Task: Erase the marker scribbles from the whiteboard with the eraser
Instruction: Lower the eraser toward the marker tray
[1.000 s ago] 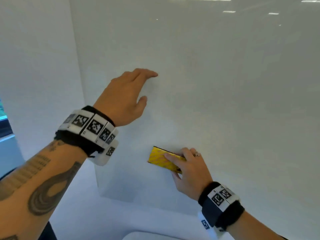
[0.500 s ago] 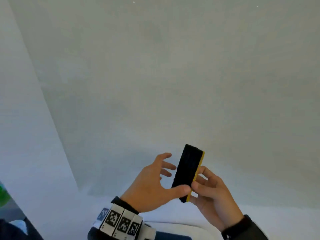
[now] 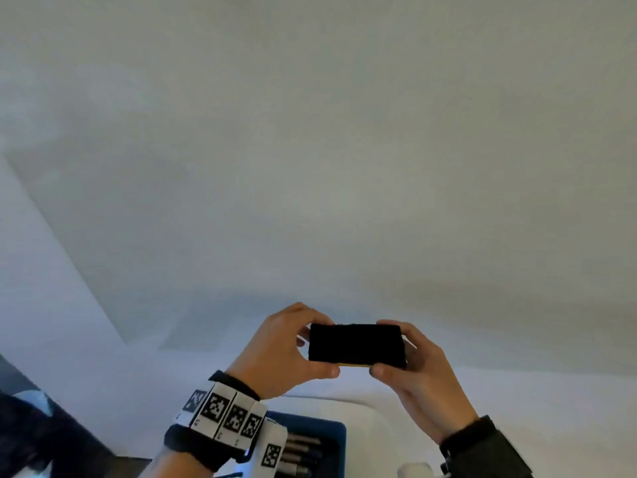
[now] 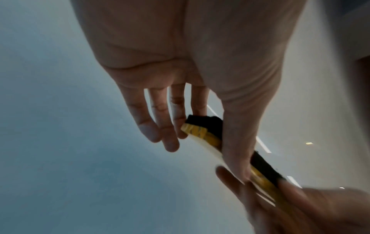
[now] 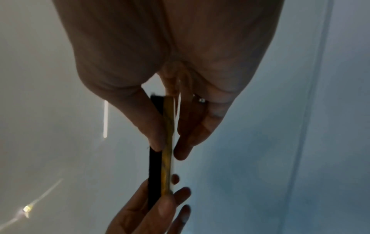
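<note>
The eraser (image 3: 356,346) is held off the whiteboard (image 3: 344,150), between the two hands, its long axis running across from one hand to the other and its black felt face turned back toward the person, the yellow backing away toward the board. The left hand (image 3: 279,353) pinches its left end, thumb under the lower edge and fingers over the top; the right hand (image 3: 413,370) pinches the right end the same way, thumb below and fingers curled behind. Both are equally near it, wrists low, palms facing each other, just short of the board. No scribbles show on the visible board. Before any further wiping, I judge the felt must be turned to face the board. Below the left wrist sits a blue tray (image 3: 331,432) of markers (image 3: 303,443).
</note>
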`<state>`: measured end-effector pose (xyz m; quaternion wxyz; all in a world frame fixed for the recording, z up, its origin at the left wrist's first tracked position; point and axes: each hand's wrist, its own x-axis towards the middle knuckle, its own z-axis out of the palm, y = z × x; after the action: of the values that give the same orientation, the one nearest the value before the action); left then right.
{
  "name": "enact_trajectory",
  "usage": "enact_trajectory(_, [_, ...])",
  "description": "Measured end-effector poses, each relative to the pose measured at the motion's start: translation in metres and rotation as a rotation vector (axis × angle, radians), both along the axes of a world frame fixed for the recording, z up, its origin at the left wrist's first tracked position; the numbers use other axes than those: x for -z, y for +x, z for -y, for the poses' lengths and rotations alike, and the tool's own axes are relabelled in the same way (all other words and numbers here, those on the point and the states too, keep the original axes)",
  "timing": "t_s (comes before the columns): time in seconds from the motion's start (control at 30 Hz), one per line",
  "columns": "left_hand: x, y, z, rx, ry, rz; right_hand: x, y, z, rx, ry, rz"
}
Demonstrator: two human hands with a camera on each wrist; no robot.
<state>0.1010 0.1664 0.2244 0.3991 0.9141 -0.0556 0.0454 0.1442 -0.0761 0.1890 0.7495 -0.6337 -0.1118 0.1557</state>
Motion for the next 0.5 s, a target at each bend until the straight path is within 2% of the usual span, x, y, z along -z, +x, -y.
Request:
enact_trajectory(0.2, [0.046,-0.001,-0.005,-0.075,0.166,-0.186,0.053,0.02,0.016,-0.197,-0.353,0.075])
enact_trajectory(0.5, [0.157,-0.038,-0.014,-0.321,0.366,-0.503,0.147,0.015,0.039,-0.552,-0.803,-0.017])
